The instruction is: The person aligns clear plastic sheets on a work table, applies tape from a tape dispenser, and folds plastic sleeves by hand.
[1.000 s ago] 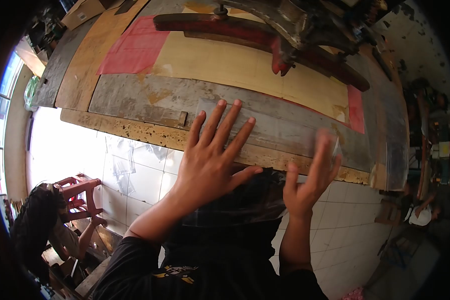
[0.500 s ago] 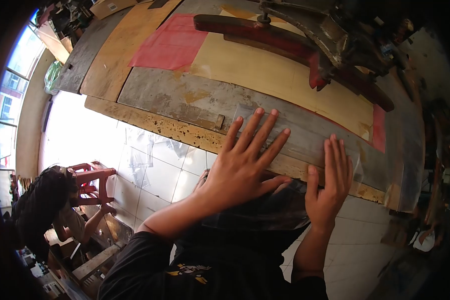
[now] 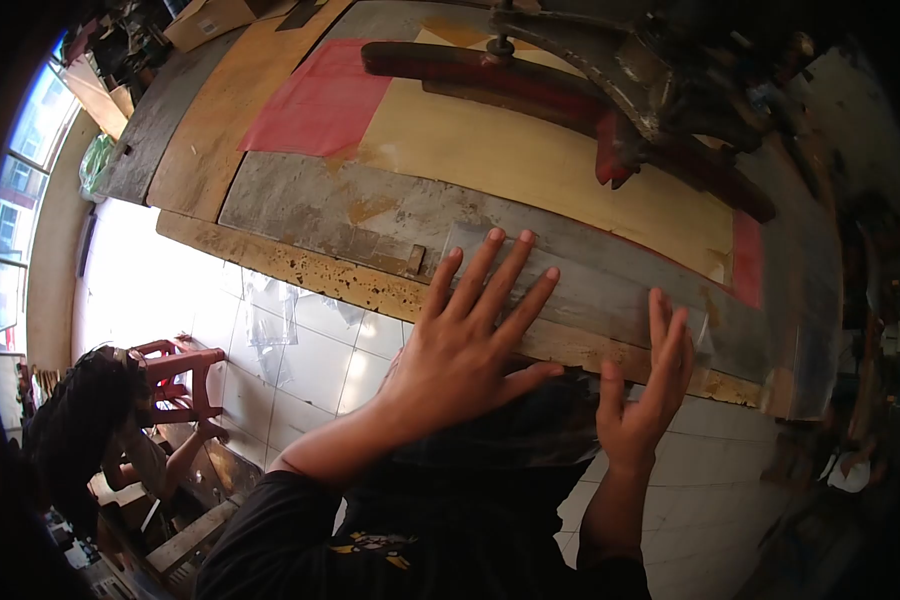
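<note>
My left hand (image 3: 470, 340) lies with its fingers spread over a clear plastic sheet (image 3: 595, 290) near the table's front edge. Beside the sheet's right end, my right hand (image 3: 648, 405) is turned partly on its side, thumb and fingers apart and nothing held. Whether its fingers touch the plastic, I cannot tell. More of the clear plastic hangs over the edge toward my lap. Just left of my left fingertips a small metal block (image 3: 416, 260) sits on the grey tabletop (image 3: 280, 195).
Beyond my hands a long dark red bar (image 3: 490, 88) on a metal arm spans a yellow sheet (image 3: 530, 165) and a red sheet (image 3: 320, 100). Clear plastic pieces (image 3: 268, 320) lie on the tiled floor. At left, a person (image 3: 85, 430) bends near a red stool (image 3: 205, 385).
My right hand has tilted onto its side, its fingers now more separated. My left hand stays spread on the plastic. The whole view has shifted slightly.
</note>
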{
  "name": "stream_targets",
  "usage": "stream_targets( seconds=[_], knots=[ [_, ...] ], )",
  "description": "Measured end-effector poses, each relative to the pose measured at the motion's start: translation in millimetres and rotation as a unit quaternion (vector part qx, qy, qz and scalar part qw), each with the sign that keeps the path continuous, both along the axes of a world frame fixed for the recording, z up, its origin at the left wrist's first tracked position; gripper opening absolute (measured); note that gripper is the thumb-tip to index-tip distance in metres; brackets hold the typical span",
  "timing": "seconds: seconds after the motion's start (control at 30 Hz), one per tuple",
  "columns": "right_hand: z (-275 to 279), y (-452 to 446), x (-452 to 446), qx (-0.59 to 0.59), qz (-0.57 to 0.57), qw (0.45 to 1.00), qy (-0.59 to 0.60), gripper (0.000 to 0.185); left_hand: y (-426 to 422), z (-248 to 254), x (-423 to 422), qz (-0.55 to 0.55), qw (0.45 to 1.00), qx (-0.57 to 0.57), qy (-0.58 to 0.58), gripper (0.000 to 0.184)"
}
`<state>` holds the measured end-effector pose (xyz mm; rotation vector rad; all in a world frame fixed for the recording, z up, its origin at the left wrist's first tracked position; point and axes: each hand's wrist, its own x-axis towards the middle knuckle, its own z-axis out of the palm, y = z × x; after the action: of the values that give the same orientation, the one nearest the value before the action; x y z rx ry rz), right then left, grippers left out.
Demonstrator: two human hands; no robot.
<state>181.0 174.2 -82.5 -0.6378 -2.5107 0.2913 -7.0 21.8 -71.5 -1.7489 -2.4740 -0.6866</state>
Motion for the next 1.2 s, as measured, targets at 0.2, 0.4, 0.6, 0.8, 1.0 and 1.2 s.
stream_targets(
  seconds=[0.2,0.4,0.6,0.8,1.0,1.2],
  knots=[
    [-2.4,-4.8,9.0,0.003,0.017,1.000,0.017,0.080,0.9,-2.5,1.3,0.000,1.000,0.016,0.005,0.092],
    [-1.1,-3.5,1.8,0.101,-0.037,0.992,0.071,0.080,0.9,-2.5,0.9,0.001,1.000,0.010,0.011,0.093],
    [-14.1,-3.8,-4.0,0.032,-0.039,0.987,0.152,0.069,1.4,-3.6,1.8,0.009,1.000,0.016,0.005,0.093],
    [9.1,-9.5,13.0,0.097,-0.054,0.993,0.029,0.066,1.0,-1.1,0.1,0.002,1.000,0.005,0.026,0.095],
    [-10.4,4.4,1.4,-0.015,0.012,0.987,0.161,0.075,3.7,-0.5,1.8,0.010,1.000,0.018,0.020,0.093],
    [1.2,7.2,-1.5,0.067,-0.042,0.995,-0.064,0.059,3.4,-1.0,2.2,0.013,0.999,0.014,0.028,0.092]
  ],
)
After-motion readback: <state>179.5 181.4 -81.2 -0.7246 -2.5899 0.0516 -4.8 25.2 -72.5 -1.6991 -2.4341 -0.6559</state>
